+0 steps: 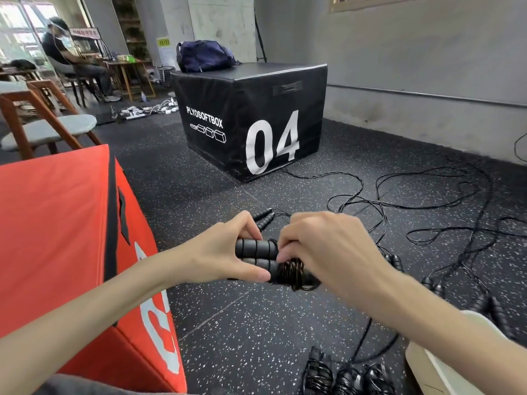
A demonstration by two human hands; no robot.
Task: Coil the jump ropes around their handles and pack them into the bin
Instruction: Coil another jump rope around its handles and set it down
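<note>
At the centre of the frame the person is holding a pair of black ribbed foam jump-rope handles [256,253] side by side. The left hand [225,252] is gripping the handles' left end, thumb underneath and fingers curled over the top. The right hand [322,252] is closing its fingers over the right end, where a tight wrap of thin black cord [293,272] is bunching around the handles; it appears to be pinching or tucking the last turns, though the fingertips themselves are hidden.

Judging by how things lie, this rope is nearly coiled, with little loose cord trailing from it.

At the bottom of the frame, right of centre, three already coiled black rope bundles [345,377] are lying on the speckled black rubber floor [228,323], so part of the coiling looks done. Those bundles are not yet packed. A pale cream curved container edge [427,363] is showing at the lower right corner; it may be the bin, but I cannot tell for certain.

Plenty is still waiting: another pair of black handles [263,216] is lying just above the hands, more handles [484,303] are lying at the right, and loose black ropes [413,201] are sprawling across the floor toward the right edge.

A red padded box [57,238] is filling the left, and a black padded plyo box marked 04 [251,118] is standing at upper centre.
</note>
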